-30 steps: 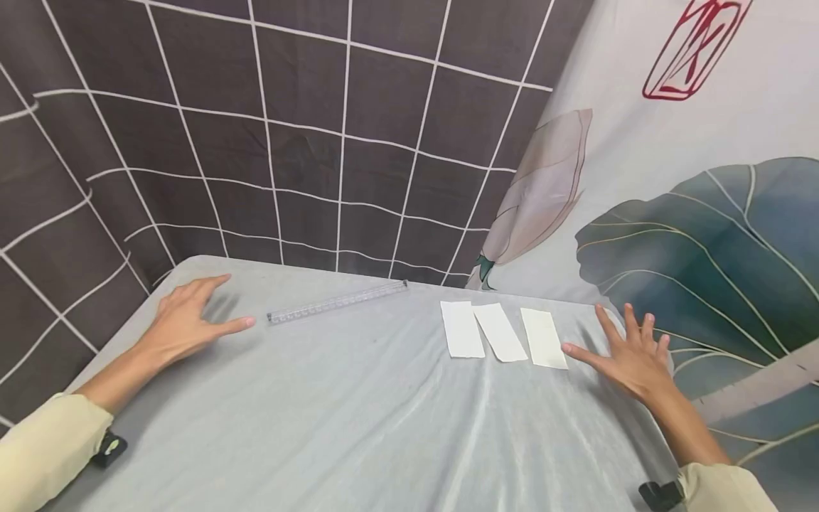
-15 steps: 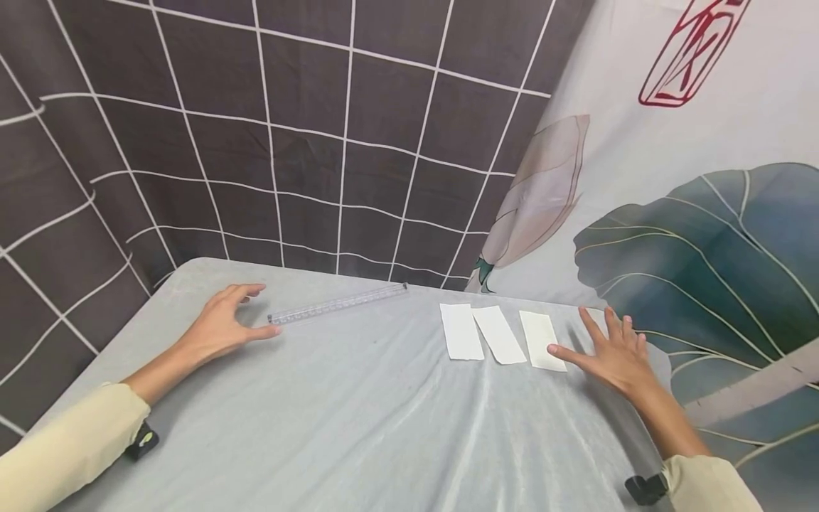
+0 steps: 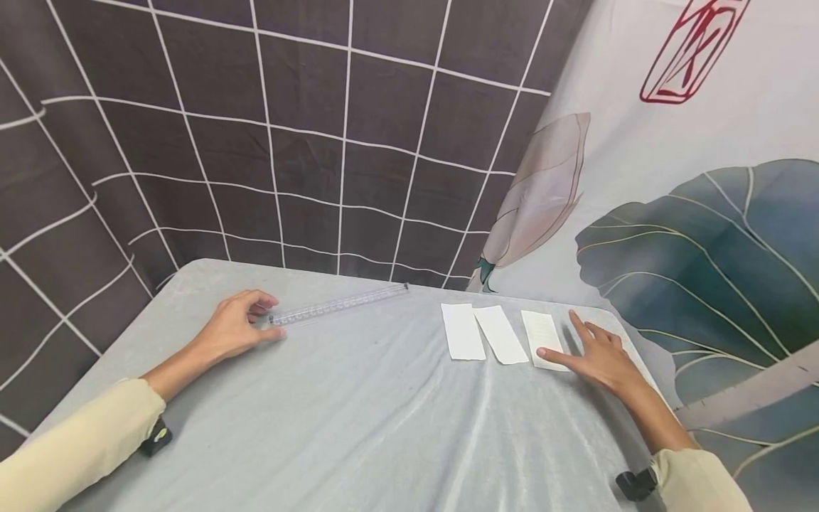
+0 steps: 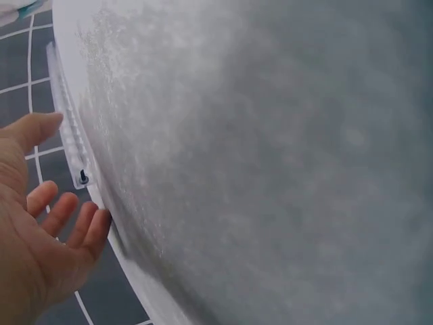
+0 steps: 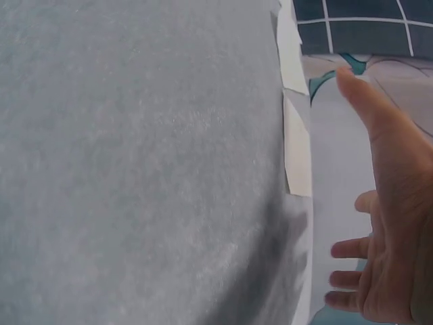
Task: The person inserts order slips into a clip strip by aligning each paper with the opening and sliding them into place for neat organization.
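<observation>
A long, thin clear plastic tube (image 3: pixel 345 303) with dark ends lies slantwise near the table's back edge. Around its left end hover the spread thumb and loosely bent fingers of my left hand (image 3: pixel 233 327); in the left wrist view a gap shows between thumb and fingers, beside the tube (image 4: pixel 67 122). On the right, my right hand (image 3: pixel 604 363) is held with its thumb over the rightmost paper slip (image 3: pixel 539 327), gripping nothing. Two more white slips lie to its left: a middle slip (image 3: pixel 499 333) and a left slip (image 3: pixel 463 332), almost touching at their top corners.
A grey cloth with soft folds covers the table (image 3: pixel 358 412). Behind it hangs a dark curtain (image 3: pixel 307 163) with a white grid, and at the right a pale curtain (image 3: pixel 614 163) with leaf and flower prints. Both wrists carry small black cameras.
My left hand has moved right to the tube's left end, its fingers bending more. The right hand has shifted left, bringing its thumb over the rightmost slip. Tube and slips stay put.
</observation>
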`<control>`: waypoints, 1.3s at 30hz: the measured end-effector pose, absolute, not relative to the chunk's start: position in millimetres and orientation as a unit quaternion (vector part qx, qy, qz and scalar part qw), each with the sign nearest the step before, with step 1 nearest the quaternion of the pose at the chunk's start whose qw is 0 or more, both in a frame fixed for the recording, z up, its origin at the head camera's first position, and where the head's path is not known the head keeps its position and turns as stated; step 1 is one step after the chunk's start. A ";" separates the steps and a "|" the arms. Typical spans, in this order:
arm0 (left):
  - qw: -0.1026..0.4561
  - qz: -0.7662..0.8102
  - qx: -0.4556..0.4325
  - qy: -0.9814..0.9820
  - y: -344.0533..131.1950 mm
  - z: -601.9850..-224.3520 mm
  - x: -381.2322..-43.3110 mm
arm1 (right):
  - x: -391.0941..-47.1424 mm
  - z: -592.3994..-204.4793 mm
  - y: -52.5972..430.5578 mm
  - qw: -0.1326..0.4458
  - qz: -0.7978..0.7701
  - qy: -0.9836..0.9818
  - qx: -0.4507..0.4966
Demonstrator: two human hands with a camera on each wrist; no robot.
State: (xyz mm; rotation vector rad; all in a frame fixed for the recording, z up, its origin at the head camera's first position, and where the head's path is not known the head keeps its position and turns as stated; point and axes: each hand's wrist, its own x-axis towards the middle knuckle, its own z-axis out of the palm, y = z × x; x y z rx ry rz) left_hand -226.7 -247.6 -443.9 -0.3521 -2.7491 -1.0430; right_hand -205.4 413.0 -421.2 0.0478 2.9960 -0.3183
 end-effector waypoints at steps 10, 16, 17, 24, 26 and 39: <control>0.087 -0.358 -0.120 -0.922 -242.8 -447.3 -231.1 | -209.8 -425.4 405.7 0.075 -0.107 0.991 0.016; 0.091 -0.368 -0.131 -0.916 -248.1 -450.4 -233.1 | -210.6 -426.0 402.1 0.077 -0.108 0.991 0.013; 0.091 -0.369 -0.133 -0.915 -249.2 -450.8 -233.5 | -210.8 -425.5 401.9 0.078 -0.108 0.991 0.011; 0.098 -0.367 -0.149 -0.913 -254.7 -449.8 -235.1 | -216.8 -422.8 402.2 0.092 -0.115 0.989 -0.005; 0.099 -0.363 -0.152 -0.914 -255.2 -448.8 -234.8 | -219.1 -421.4 401.8 0.095 -0.120 0.988 -0.011; 0.082 -0.347 -0.166 -0.919 -254.7 -443.7 -240.5 | -224.2 -414.4 404.0 0.107 -0.225 0.968 0.009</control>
